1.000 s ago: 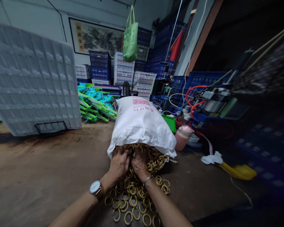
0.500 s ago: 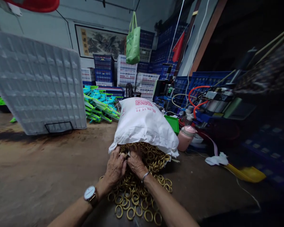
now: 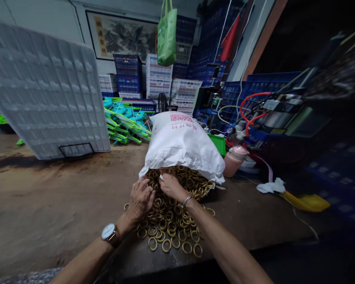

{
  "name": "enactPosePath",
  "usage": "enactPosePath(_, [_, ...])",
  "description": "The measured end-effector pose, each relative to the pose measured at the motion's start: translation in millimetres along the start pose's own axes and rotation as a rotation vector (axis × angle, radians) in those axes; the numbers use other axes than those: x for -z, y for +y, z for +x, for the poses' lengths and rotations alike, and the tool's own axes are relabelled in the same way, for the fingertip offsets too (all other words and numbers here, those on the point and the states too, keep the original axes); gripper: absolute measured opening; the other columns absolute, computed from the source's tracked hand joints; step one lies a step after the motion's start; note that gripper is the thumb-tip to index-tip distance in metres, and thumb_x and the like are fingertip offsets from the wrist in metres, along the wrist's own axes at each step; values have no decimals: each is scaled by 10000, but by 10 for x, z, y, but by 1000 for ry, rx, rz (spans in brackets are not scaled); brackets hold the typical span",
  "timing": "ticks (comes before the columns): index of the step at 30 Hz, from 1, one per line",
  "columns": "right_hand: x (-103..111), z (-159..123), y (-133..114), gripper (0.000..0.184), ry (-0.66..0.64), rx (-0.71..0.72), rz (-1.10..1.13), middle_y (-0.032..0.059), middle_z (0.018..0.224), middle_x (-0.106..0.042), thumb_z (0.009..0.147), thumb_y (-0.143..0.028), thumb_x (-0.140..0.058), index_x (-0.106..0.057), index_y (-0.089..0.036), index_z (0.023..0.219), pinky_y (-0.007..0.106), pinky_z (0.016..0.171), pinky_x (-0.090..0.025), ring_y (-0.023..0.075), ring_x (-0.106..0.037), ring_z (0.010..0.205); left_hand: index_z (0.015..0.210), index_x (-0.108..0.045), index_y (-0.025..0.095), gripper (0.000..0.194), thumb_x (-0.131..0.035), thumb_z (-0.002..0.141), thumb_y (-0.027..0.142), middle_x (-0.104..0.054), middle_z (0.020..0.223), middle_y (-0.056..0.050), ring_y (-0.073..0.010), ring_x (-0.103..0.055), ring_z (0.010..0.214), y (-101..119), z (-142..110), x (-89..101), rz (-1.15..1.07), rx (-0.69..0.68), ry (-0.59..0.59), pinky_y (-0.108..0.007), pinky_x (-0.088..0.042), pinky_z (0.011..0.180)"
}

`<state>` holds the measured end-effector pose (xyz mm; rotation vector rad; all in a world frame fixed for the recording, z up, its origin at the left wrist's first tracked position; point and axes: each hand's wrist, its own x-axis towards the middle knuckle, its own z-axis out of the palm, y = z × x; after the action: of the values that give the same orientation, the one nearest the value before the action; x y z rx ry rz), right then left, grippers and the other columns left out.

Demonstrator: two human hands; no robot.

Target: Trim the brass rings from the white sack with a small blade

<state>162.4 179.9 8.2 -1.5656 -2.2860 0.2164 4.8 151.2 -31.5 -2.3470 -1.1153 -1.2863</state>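
A white woven sack [image 3: 183, 144] lies on its side on the brown worktop [image 3: 62, 201], its mouth toward me, and brass-coloured rings [image 3: 173, 228] spill out of it in a heap. My left hand [image 3: 140, 199], with a wristwatch on that arm, rests curled on the rings just left of the sack mouth. My right hand [image 3: 170, 186], with a bangle at the wrist, reaches into the rings at the mouth, fingers bent down among them. What the fingers of either hand grip is hidden by the rings.
A large white moulded tray [image 3: 44, 90] leans upright at the left. Green and blue plastic parts [image 3: 124, 120] are piled behind it. A pink bottle [image 3: 235, 159], a green box [image 3: 217, 142], a yellow scoop [image 3: 306, 202], hoses and machinery crowd the right. Stacked crates [image 3: 158, 81] line the back wall.
Both hands have drawn back slightly from the sack mouth, pulling rings toward me; the left hand now sits further left and lower. The view has shifted a little.
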Motion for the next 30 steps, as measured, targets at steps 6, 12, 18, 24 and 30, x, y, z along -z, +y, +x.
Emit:
enactPosePath(6, [185,11,118,228,-43,46,-30,54,816,-631,818,-156,-443,-555,-134,1016,278,727,-405,152,-567,734,766,-559,177,63,-564,739,120,-610,949,-97,-245,-513,1038,-50,-116,-7,-126,-19,50,-413,-462,843])
enactPosePath(12, [265,-46,220,366,93,57,-26,113,1096,-566,744,-108,-428,-525,-147,1094,313,893,-351,216,-480,1020,780,-543,175,122,-575,722,72,-599,914,-86,-246,-511,1017,-27,-221,131,-166,24,86,-439,-466,839])
enactPosePath(18, [174,-109,311,382,142,100,12,102,1127,-555,717,-84,-429,-564,-166,1064,321,929,-361,214,-453,1076,821,-555,175,157,-559,734,44,-588,906,-74,-234,-513,997,100,-486,346,-183,152,78,-445,-459,837])
enactPosePath(24, [212,-120,339,533,197,199,65,79,1198,-533,693,-63,-423,-500,-207,1201,370,993,-319,218,-445,1115,873,-536,177,203,-544,741,25,-588,909,-74,-227,-526,986,360,-783,526,-218,259,73,-448,-454,841])
enactPosePath(30, [157,-191,427,460,409,151,94,107,1014,-637,674,-41,-389,-582,-161,1074,383,913,-403,232,-550,991,863,-546,178,187,-544,741,35,-584,936,-84,-233,-525,1005,573,-981,578,-197,323,31,-444,-450,853])
